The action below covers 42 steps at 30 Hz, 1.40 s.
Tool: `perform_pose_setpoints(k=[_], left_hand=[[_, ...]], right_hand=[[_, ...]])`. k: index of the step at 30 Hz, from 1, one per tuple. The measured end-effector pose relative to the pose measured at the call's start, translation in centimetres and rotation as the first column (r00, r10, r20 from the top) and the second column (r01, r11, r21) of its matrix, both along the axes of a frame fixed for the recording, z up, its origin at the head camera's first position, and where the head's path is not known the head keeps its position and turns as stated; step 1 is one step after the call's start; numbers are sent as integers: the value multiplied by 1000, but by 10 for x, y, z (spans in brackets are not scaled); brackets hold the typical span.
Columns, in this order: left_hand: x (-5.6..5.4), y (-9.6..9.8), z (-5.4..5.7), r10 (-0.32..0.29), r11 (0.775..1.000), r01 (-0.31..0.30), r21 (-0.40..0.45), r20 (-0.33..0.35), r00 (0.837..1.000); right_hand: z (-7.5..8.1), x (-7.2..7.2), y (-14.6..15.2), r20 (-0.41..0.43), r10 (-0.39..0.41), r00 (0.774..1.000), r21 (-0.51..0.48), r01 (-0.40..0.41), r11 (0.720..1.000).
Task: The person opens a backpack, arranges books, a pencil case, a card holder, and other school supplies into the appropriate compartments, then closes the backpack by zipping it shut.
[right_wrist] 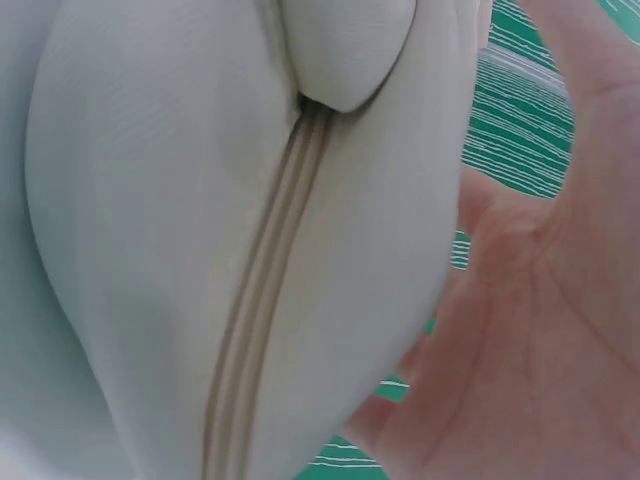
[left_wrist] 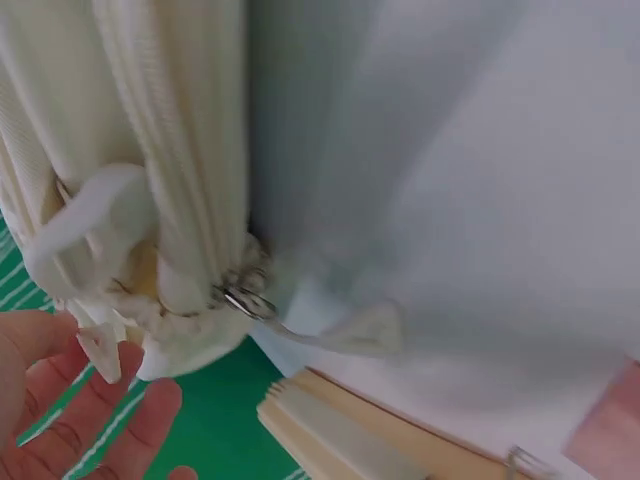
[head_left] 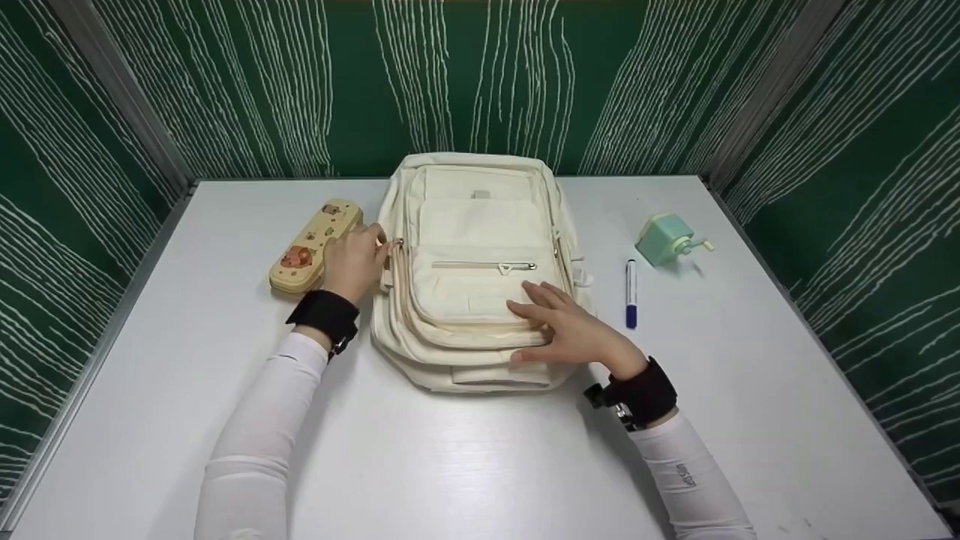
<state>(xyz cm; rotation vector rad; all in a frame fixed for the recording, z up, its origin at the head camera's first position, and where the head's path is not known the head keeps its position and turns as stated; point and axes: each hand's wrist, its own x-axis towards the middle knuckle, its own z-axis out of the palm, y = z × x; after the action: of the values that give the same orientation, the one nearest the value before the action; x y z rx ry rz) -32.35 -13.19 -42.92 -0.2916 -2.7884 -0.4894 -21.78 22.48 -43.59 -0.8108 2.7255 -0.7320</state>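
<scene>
A cream backpack (head_left: 480,225) lies on the table with its front pockets facing up. At its left side, my left hand (head_left: 354,259) pinches a zipper pull (left_wrist: 100,352) between thumb and finger. Another zipper pull (left_wrist: 365,330) hangs from a metal slider nearby in the left wrist view. My right hand (head_left: 574,330) rests with spread fingers on the lower right of the front pocket, below a short horizontal zipper (head_left: 484,265). In the right wrist view, the palm (right_wrist: 540,300) faces the bag beside a closed tan zipper (right_wrist: 265,300).
A yellow pencil case (head_left: 315,247) with printed animals lies left of the backpack, right beside my left hand. To the right are a marker (head_left: 631,294) with a blue cap and a mint-green crank pencil sharpener (head_left: 664,238). Green striped panels (head_left: 480,75) border the white table (head_left: 465,465).
</scene>
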Motion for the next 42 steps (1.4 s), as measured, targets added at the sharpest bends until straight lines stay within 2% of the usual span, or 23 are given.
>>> perform_pose_setpoints(k=[4, 6, 10, 13, 18, 25, 28, 34, 38, 42], left_hand=[[1, -18, -1, 31, 997, -34, 68, 42, 999], [2, -28, 0, 58, 994, -63, 84, 54, 997], [3, -49, -2, 112, 989, -118, 86, 78, 991], [5, -62, -4, 141, 985, -151, 85, 114, 983], [9, -81, -8, 164, 980, -185, 73, 231, 959], [15, -97, -13, 168, 976, -208, 67, 382, 909], [15, -103, -17, 174, 971, -225, 78, 411, 895], [14, -109, -22, 188, 960, -260, 104, 447, 874], [13, -111, -23, 181, 952, -271, 143, 451, 874], [12, -113, -23, 168, 942, -274, 193, 435, 885]], right_hand=[[-1, 0, 0, 9, -19, 1000, -17, 19, 1000], [-2, 0, 1, -12, -19, 1000, -29, 18, 999], [-3, 1, 2, -69, -8, 998, -48, 5, 999], [-2, 1, 3, -70, -9, 998, -44, 6, 999], [-2, -1, 5, -47, -7, 999, -16, 6, 1000], [-4, -6, 10, -81, 55, 995, -52, -59, 997], [-4, -8, 10, -125, 57, 991, -60, -65, 996], [-2, -8, 8, -183, 16, 983, -29, -22, 999], [0, -8, 5, -222, -9, 975, -4, 9, 1000], [1, -8, 1, -262, -13, 965, 14, 17, 1000]])
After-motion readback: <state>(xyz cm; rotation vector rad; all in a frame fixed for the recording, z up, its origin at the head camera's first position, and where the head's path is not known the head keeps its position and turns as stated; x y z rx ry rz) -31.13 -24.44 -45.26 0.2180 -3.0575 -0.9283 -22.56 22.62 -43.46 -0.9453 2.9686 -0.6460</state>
